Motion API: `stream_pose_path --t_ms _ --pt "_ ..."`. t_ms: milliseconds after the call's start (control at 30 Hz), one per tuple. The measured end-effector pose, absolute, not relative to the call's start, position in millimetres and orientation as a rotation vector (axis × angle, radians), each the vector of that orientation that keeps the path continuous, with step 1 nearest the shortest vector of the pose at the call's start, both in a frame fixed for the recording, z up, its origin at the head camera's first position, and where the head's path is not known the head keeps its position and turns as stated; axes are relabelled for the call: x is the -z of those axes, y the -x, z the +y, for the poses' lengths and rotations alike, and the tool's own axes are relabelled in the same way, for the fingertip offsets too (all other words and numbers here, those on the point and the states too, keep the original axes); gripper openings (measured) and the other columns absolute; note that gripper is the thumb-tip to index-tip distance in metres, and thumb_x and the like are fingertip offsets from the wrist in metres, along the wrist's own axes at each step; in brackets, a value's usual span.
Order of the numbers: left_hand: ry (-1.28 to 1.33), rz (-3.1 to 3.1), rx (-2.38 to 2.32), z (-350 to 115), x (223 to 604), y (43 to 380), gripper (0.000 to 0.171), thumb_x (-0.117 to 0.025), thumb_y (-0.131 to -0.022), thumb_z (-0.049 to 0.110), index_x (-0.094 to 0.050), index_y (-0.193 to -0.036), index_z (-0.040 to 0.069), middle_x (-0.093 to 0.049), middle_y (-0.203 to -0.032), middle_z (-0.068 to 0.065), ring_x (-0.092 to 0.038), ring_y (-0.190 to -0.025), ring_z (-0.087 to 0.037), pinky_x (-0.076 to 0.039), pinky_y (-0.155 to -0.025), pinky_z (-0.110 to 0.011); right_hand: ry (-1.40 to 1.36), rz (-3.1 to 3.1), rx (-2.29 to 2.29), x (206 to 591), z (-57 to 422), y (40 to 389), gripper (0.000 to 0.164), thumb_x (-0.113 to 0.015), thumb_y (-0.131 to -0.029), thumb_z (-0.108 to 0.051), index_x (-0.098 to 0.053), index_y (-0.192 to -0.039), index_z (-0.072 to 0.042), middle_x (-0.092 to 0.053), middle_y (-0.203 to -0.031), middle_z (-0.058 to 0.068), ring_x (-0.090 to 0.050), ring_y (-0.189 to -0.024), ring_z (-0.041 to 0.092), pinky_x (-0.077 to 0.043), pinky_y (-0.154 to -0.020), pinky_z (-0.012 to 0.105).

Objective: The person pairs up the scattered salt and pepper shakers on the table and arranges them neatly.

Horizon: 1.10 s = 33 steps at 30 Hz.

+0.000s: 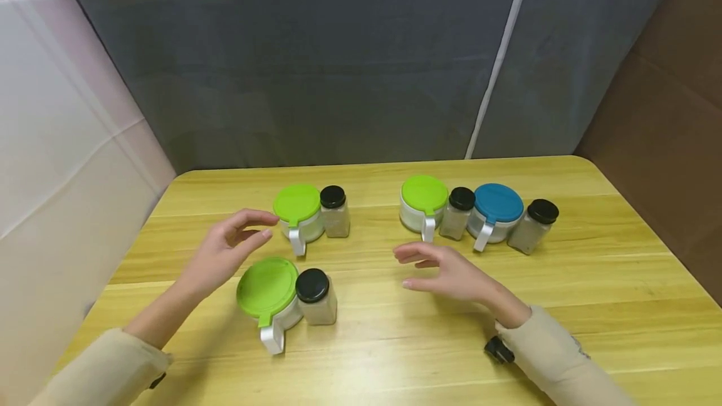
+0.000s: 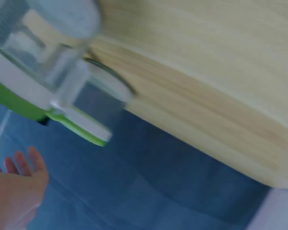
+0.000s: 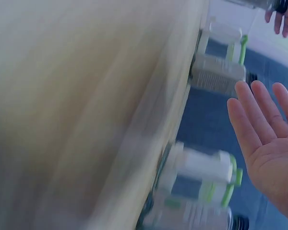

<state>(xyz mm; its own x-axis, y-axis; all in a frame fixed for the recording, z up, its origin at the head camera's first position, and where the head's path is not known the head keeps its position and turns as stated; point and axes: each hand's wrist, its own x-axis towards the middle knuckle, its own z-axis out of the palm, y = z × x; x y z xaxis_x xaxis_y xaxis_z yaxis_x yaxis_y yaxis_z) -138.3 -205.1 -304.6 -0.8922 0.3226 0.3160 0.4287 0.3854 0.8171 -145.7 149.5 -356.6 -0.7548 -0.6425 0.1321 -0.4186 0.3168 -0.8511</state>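
Holds left hand [image 1: 222, 252] and right hand [image 1: 447, 272] well apart above the table [image 1: 383, 356], fingers loosely bent, thumbs clear. Has a green-lidded pot [image 1: 298, 207] just beside the left hand, toward the back edge; cannot tell if touching. Counts 3 green-lidded pots, 1 blue-lidded pot [image 1: 499, 208], 4 black-capped jars [image 1: 337, 221]. Has 1 jar just right of that pot, 1 pot and 1 jar nearer the front edge, the rest toward the back right corner, dark cloth [image 1: 310, 67] behind.
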Motion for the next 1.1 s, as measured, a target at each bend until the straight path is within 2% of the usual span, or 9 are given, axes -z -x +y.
stream_pose_path --t_ms 133,200,367,567,700,833,1100 --pt "0.709 -2.538 1.521 -187.5 300.0 136.7 0.021 -0.055 -0.087 0.007 -0.057 -0.107 0.002 -0.056 -0.105 -0.007 -0.053 -0.097 -0.02 -0.041 -0.084 -0.022 0.901 2.39 1.445 343.4 165.8 137.5 0.043 -0.064 -0.081 -0.01 -0.049 -0.12 -0.003 -0.053 -0.115 0.009 -0.048 -0.107 0.024 -0.039 -0.088 0.042" --pt "0.729 -2.547 1.503 -179.2 297.7 136.2 0.02 -0.056 -0.087 0.008 -0.057 -0.107 0.004 -0.057 -0.105 -0.005 -0.052 -0.097 -0.021 -0.041 -0.085 -0.025 0.879 2.423 1.45 344.0 175.8 137.4 0.043 -0.064 -0.081 -0.011 -0.049 -0.12 -0.002 -0.054 -0.115 0.008 -0.049 -0.107 0.024 -0.039 -0.088 0.042" --pt "0.791 -2.57 1.464 -160.5 291.5 134.9 0.021 -0.059 -0.085 0.01 -0.058 -0.105 0.005 -0.057 -0.103 0.001 -0.052 -0.096 -0.015 -0.042 -0.084 -0.032 0.876 2.513 1.447 355.8 202.0 143.3 0.044 -0.065 -0.081 -0.016 -0.049 -0.121 -0.003 -0.053 -0.116 0.009 -0.05 -0.106 0.019 -0.041 -0.086 0.037" --pt "0.881 -2.578 1.434 -140.7 284.7 138.8 0.022 -0.061 -0.084 0.016 -0.059 -0.105 0.008 -0.056 -0.103 0.003 -0.05 -0.1 -0.014 -0.042 -0.085 -0.033 0.844 2.579 1.475 356.2 225.3 144.3 0.042 -0.064 -0.081 -0.014 -0.05 -0.121 -0.007 -0.054 -0.116 0.004 -0.05 -0.105 0.017 -0.042 -0.085 0.037" --pt "0.95 -2.586 1.362 -129.0 279.6 145.3 0.023 -0.062 -0.083 0.018 -0.059 -0.105 0.011 -0.055 -0.102 0.006 -0.051 -0.096 -0.012 -0.043 -0.082 -0.03 0.844 2.601 1.505 351.8 234.8 144.8 0.042 -0.063 -0.082 -0.01 -0.049 -0.121 -0.002 -0.054 -0.115 0.008 -0.051 -0.104 0.017 -0.042 -0.084 0.038" --pt "1.0 -2.602 1.278 -117.3 276.2 155.3 0.024 -0.063 -0.082 0.018 -0.058 -0.105 0.012 -0.055 -0.102 0.006 -0.05 -0.093 -0.012 -0.043 -0.081 -0.029 0.871 2.643 1.506 346.1 241.0 147.2 0.042 -0.062 -0.082 -0.006 -0.048 -0.121 0.002 -0.053 -0.114 0.015 -0.051 -0.102 0.018 -0.043 -0.082 0.033" --pt "1.061 -2.655 1.16 -93.0 267.6 178.8 0.029 -0.062 -0.083 0.021 -0.057 -0.109 0.009 -0.054 -0.108 0.002 -0.048 -0.099 -0.013 -0.042 -0.08 -0.032 0.834 2.687 1.535 337.1 252.3 153.3 0.042 -0.06 -0.083 -0.002 -0.047 -0.122 -0.001 -0.05 -0.117 0.016 -0.052 -0.1 0.021 -0.044 -0.079 0.022"
